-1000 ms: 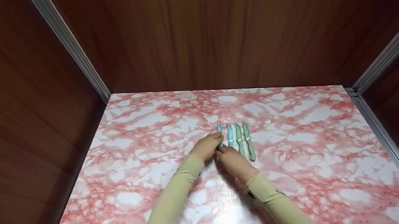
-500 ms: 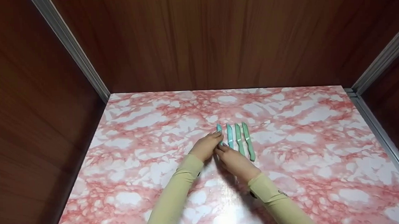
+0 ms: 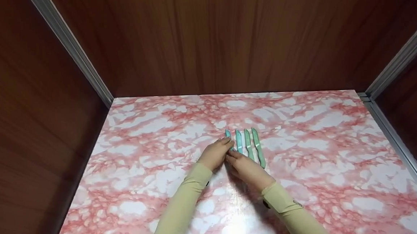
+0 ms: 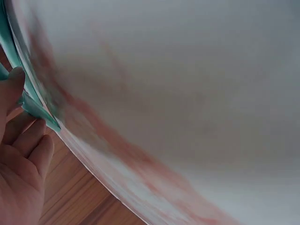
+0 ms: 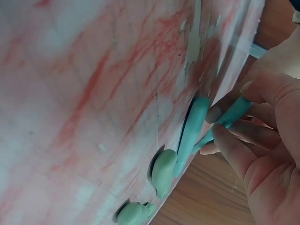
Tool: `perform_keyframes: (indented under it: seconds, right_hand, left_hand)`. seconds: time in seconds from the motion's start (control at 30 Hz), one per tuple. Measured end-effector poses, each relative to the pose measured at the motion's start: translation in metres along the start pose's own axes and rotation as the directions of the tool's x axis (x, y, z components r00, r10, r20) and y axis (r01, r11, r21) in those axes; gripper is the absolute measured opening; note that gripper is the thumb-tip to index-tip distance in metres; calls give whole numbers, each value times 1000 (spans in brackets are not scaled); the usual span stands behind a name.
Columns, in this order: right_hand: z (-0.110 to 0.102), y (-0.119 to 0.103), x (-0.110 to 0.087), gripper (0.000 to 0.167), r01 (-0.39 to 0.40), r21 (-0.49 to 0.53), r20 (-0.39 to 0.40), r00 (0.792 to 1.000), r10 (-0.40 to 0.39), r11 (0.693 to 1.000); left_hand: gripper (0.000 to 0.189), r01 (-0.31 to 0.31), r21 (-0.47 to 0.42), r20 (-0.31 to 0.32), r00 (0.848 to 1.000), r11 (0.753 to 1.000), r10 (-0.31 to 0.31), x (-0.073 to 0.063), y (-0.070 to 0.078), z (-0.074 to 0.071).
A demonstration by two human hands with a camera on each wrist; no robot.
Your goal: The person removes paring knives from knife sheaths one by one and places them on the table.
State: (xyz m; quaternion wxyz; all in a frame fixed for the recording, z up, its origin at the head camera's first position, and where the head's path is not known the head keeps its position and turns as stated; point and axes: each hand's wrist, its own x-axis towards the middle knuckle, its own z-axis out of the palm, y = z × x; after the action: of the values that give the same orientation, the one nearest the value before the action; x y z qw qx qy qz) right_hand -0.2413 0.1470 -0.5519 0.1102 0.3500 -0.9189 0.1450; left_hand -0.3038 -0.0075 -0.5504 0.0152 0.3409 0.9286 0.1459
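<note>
A turquoise knife (image 3: pixel 228 133) stands at the left end of a row of knives, its blade end showing beyond the hands. My left hand (image 3: pixel 216 154) pinches it between thumb and fingers, as the left wrist view shows with the turquoise piece (image 4: pixel 40 112). Lower down, my right hand (image 3: pixel 248 169) holds the same knife's handle (image 5: pixel 234 112) in its fingertips. To the right lie another turquoise knife (image 3: pixel 239 142) and two green knives (image 3: pixel 248 143) (image 3: pixel 258 148), side by side with blades pointing away. My right hand hides part of their handles.
The table (image 3: pixel 142 153) has a red and white marbled top. Dark wood panels (image 3: pixel 204 41) enclose it at the back and sides, with metal rails (image 3: pixel 78 56) at the corners.
My right wrist has shifted slightly to the right while its fingers stay at the knife's handle. The left hand keeps its place, and the other knives lie as before.
</note>
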Motion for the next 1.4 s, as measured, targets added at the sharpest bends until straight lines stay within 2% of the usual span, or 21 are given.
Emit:
perform_keyframes:
  seconds: [0.17,0.27,0.4,0.57,0.8,0.97,1.13,1.4]
  right_hand:
    - [-1,0,-2,35,26,14,-41,999,-25,1000]
    - [-1,0,-3,33,26,24,-48,999,-24,999]
    - [-1,-1,-4,31,18,34,-42,999,-16,999]
    - [-4,-2,-7,29,15,38,-49,999,-13,999]
    - [-12,-6,-11,34,26,51,-62,998,-23,998]
    - [-19,-9,-16,38,9,40,-75,997,-6,999]
    - [-28,-14,-19,40,-8,38,-95,995,12,999]
    - [-39,-20,-26,37,25,28,-177,984,-19,999]
  left_hand:
    - [39,-38,-60,-49,998,997,35,-4,1,0]
    - [38,-51,-67,-71,996,996,46,-5,1,1]
    - [37,-50,-28,-74,996,998,48,-5,1,4]
    - [36,-64,44,-113,991,997,69,-4,3,6]
    - [37,-45,74,-151,987,996,55,-8,8,4]
    - [40,-46,88,-189,980,995,62,-11,13,0]
    - [38,-46,98,-249,966,994,69,-14,19,-8]
    - [40,-42,138,-275,958,989,79,-24,30,-20]
